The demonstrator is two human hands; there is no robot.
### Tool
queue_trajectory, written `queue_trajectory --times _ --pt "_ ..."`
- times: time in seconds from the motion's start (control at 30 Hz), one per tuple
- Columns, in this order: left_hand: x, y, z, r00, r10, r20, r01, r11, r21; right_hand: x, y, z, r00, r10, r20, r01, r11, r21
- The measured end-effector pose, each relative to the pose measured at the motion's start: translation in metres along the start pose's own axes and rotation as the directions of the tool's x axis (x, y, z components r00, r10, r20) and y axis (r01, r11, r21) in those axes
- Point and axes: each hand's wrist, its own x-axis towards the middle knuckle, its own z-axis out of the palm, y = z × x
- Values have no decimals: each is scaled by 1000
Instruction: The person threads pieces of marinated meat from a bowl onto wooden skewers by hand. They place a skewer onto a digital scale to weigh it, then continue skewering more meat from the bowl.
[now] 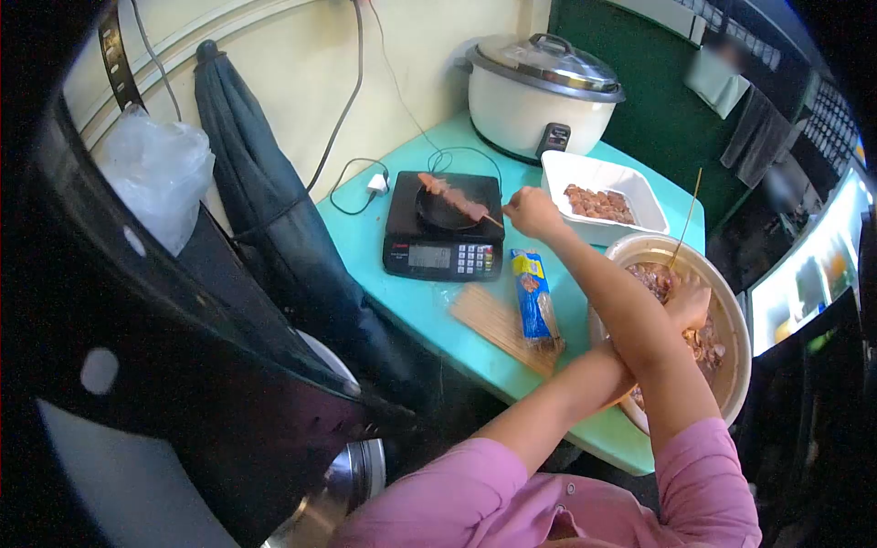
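Observation:
My arms cross, the left one under the right. My right hand (534,215) pinches the bare end of a meat skewer (457,199), whose raw pieces lie over the round black pan of a digital kitchen scale (443,228). Low in a large cream basin (742,338) of raw cut meat (703,352), my left hand (690,303) has its fingers curled at the meat, partly hidden. A thin bamboo skewer (687,219) rises steeply from beside those fingers and seems held by them. The right forearm covers part of the basin.
A white tray (650,215) with meat pieces stands behind the basin. Bamboo sticks (498,324) and a blue packet (534,297) lie near the table's front edge. At the back are a rice cooker (544,96) and a white plug (377,184) with its cord.

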Motion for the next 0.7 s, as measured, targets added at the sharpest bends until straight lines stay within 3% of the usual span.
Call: queue_trajectory --times 0.13,0.2,0.33,0.4,0.43,0.63,0.7 --pt "6 -4 11 1000 13 10 -13 1000 18 -6 16 -10 999 -22 24 25 987 -158" --pt "12 -8 19 997 73 3 -73 997 13 -8 22 -10 999 -34 7 34 983 -179" --pt "5 -7 11 997 45 69 -42 998 -37 -8 23 -11 1000 -8 2 8 983 -182" --pt "1 -6 16 992 62 -111 -58 997 44 -8 24 -10 1000 -26 -2 25 985 -168" --pt "2 -6 17 992 63 -110 -58 997 43 -8 25 -10 999 -47 -8 45 987 -156" --pt "12 -11 19 1000 15 12 -15 1000 -19 -9 22 -12 1000 -23 21 26 988 -150" --pt "24 -21 38 996 77 51 -70 991 -118 -9 23 -10 999 -37 2 36 988 -153"
